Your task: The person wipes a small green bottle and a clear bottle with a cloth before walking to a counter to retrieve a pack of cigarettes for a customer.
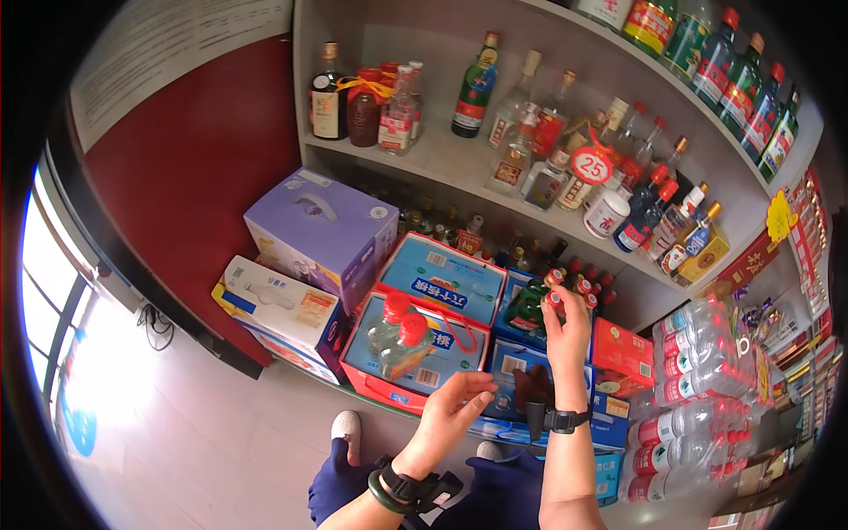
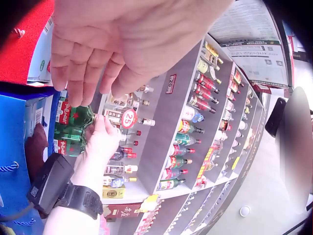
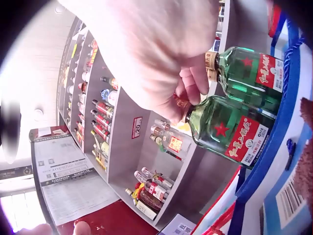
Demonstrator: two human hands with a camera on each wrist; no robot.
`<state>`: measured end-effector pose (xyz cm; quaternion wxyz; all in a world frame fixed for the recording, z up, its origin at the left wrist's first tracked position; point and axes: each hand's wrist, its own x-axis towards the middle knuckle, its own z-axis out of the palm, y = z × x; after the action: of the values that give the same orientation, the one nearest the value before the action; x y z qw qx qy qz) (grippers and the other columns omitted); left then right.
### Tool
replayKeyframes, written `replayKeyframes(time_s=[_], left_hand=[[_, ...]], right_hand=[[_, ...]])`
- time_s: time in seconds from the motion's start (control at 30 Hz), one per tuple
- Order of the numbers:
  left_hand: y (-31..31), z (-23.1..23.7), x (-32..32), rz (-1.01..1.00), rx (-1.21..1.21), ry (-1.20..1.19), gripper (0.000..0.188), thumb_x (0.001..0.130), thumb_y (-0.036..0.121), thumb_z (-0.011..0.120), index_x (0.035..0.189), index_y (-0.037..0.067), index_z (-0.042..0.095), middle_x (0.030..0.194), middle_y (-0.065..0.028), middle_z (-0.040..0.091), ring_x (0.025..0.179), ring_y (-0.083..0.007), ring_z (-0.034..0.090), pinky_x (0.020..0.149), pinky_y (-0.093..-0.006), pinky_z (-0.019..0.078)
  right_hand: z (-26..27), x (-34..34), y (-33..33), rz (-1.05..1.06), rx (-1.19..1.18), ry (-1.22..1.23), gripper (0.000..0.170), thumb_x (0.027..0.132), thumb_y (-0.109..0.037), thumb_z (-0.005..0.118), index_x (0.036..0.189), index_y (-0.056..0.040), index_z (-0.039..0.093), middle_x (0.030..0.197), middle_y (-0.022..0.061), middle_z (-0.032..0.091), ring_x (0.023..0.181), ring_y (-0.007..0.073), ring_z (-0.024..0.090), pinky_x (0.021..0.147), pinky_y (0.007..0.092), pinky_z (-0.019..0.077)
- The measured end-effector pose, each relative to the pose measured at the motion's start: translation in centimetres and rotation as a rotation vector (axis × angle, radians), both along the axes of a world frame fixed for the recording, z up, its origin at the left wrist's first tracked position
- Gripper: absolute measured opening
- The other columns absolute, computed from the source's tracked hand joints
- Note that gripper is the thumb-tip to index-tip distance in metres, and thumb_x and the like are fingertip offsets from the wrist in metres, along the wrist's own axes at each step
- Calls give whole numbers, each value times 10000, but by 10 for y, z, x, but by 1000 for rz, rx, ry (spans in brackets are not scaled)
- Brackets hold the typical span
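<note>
My right hand (image 1: 568, 336) pinches the cap of a small green glass liquor bottle (image 3: 227, 131). That bottle has a red label and a red star, and leans in the right wrist view. More green bottles (image 3: 250, 73) of the same kind stand beside it, over the blue carton (image 3: 288, 183). With fingers extended and nothing in it, my left hand (image 1: 452, 413) hovers left of the right one. Close to it, two clear bottles (image 1: 402, 352) with red caps stand on a red-edged blue carton (image 1: 464, 358). The left wrist view shows its open palm (image 2: 122, 39) from underneath.
Shelves (image 1: 442, 163) of liquor bottles rise ahead, with a round "25" price sign (image 1: 593, 165). At left sit a purple box (image 1: 322, 225) and a white box (image 1: 278, 296). Shrink-wrapped bottle packs (image 1: 698, 362) are stacked at right. A brown item (image 1: 533, 389) lies by the right wrist.
</note>
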<state>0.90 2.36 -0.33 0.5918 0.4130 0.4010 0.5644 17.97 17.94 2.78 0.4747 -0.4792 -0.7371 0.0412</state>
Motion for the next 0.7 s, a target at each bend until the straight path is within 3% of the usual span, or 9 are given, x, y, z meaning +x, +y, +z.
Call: replayKeyframes(time_s=[0.23,0.43,0.57,0.7], left_hand=[[-1,0,-8,16,34,-8,267,967,100,558,1213,6,516,1141,-107,641,1042,-154,608,894,-267,473],[-5,7,-18,51,44,-41,259,965,114,565,1198,5,530,1126,-95,647,1029,-141,601,886,-261,472],[-7,9,-22,65,64,-56,270,959,134,580,1194,9,537,1121,-94,650,1026,-136,601,877,-264,475],[-8,8,-24,129,85,-73,250,930,92,601,1166,16,566,1055,-95,684,1016,-155,647,827,-291,506]], right_hand=[[21,-5,1,-72,-168,-208,290,865,-125,664,1141,-52,615,969,98,623,815,231,624,742,342,491],[46,-6,-8,-62,-144,-334,270,870,-108,647,1133,-53,618,1027,103,619,808,222,618,741,329,496],[71,-16,-18,22,-179,-231,223,868,-75,632,1087,-35,638,1029,91,619,779,205,619,741,312,495],[124,-72,-54,305,-167,-196,183,879,-64,628,1057,-31,657,993,87,650,810,180,637,733,291,503]])
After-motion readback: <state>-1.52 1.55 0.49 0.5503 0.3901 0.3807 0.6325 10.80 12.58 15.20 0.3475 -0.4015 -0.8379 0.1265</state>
